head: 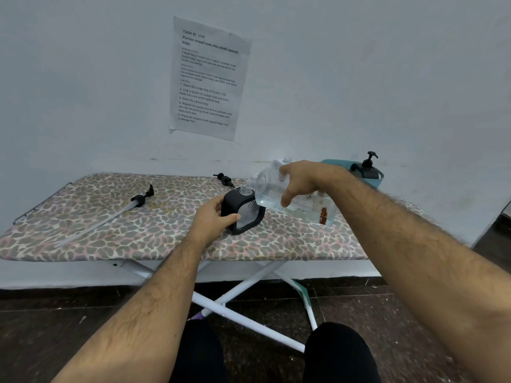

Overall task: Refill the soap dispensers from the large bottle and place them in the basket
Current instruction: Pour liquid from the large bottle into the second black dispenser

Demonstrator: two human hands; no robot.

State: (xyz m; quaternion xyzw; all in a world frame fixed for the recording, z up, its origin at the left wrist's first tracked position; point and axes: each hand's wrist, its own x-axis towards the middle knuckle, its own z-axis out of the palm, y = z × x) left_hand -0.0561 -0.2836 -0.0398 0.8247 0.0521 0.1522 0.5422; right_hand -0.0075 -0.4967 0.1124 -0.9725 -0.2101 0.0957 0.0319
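Note:
A black soap dispenser (246, 214) with an open clear neck stands mid-table. My left hand (211, 217) grips its left side. My right hand (301, 181) holds the large clear bottle (293, 199), tilted leftward with its mouth just above the dispenser's neck; clear liquid sits in its lower part. A teal basket (376, 181) at the back right holds another black dispenser (366, 168) with its pump on. One pump head with a long tube (138, 200) lies on the table's left. A second black pump (225, 179) lies behind the open dispenser.
The table is a leopard-print ironing board (132, 228) on crossed white legs, set against a pale wall. A printed sheet (207, 78) is taped to the wall above it. My knees are below, over a dark floor.

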